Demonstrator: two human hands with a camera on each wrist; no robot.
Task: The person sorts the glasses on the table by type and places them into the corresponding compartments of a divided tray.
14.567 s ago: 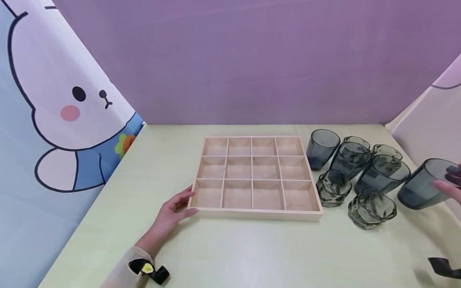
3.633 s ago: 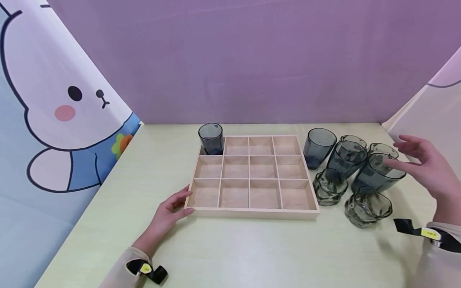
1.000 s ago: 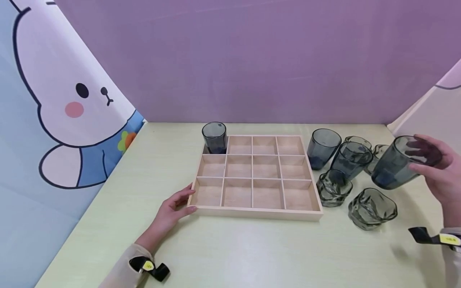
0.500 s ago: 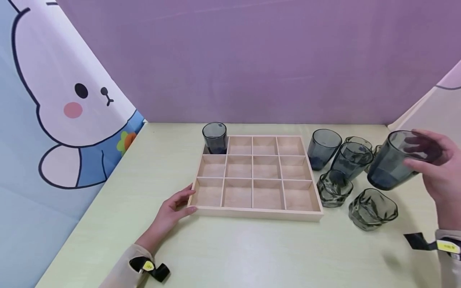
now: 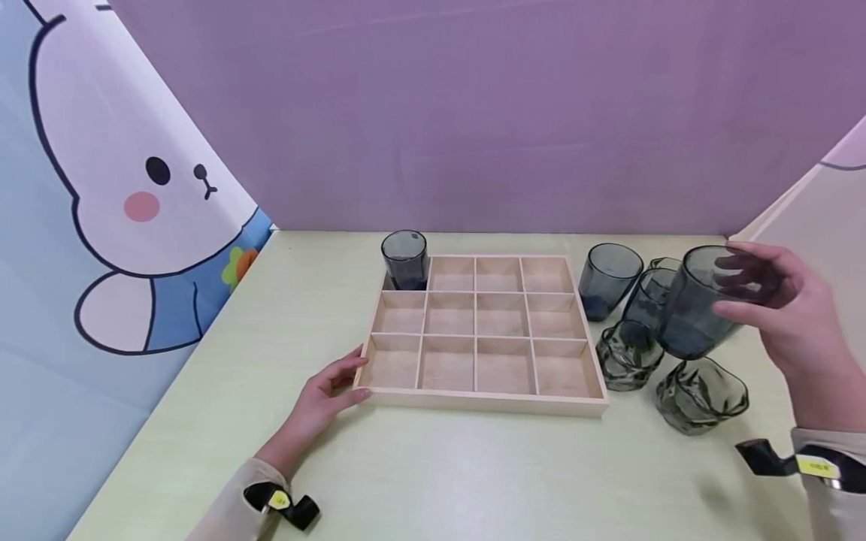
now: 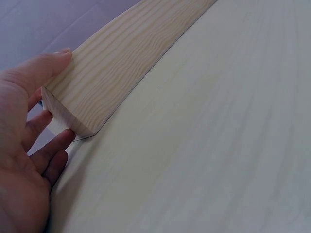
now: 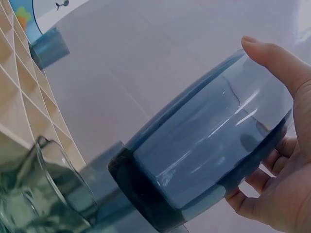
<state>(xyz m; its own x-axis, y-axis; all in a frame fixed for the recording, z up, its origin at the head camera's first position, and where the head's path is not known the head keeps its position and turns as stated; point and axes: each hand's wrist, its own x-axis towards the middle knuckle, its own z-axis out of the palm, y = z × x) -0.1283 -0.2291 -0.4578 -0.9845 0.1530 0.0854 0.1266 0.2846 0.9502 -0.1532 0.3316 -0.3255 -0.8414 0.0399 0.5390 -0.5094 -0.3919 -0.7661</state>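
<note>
In the head view my right hand [image 5: 798, 323] grips a tall smoky-blue drinking glass [image 5: 693, 319] near its rim, tilted and raised over the group of glasses. The right wrist view shows the thumb on one side of this glass [image 7: 204, 141] and the fingers curled along the other. My left hand [image 5: 325, 391] holds the front left corner of a wooden compartment tray [image 5: 480, 403]. In the left wrist view the thumb lies on the tray's front wall [image 6: 126, 53], with fingertips against its side. A matching tall glass [image 5: 404, 259] stands in the back left compartment.
Right of the tray stand two more tall glasses, one nearest the tray [image 5: 609, 282] and one partly hidden [image 5: 645, 297]. Two short wavy glasses, one left [image 5: 629, 357] and one in front [image 5: 702, 394], stand nearer; another wavy rim [image 5: 665, 263] shows behind. A purple backdrop [image 5: 419, 120] rises behind the table.
Over the longer span, one tall glass came into the back left compartment. My right hand then took another tall glass, lifted it and moved it left. The left hand stays at the tray corner.
</note>
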